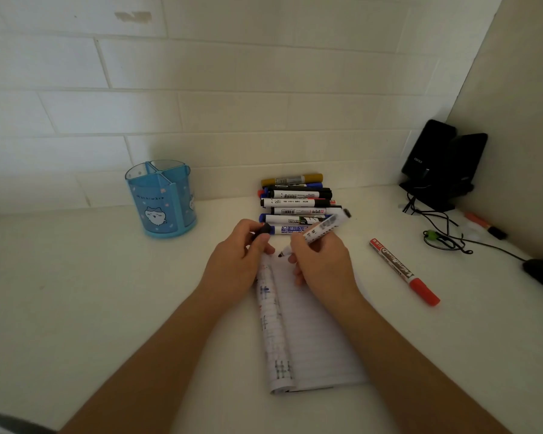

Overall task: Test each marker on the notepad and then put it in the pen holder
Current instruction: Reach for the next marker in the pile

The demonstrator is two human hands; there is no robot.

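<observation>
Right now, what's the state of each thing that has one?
black marker, uncapped, gripped by right hand, tip at notepad top
cap, off, pinched in left hand
notepad, open, cover rolled back at left
pen holder, upright, no markers seen inside
red marker, capped, lying on desk
marker pile, lying flat, stacked behind notepad
</observation>
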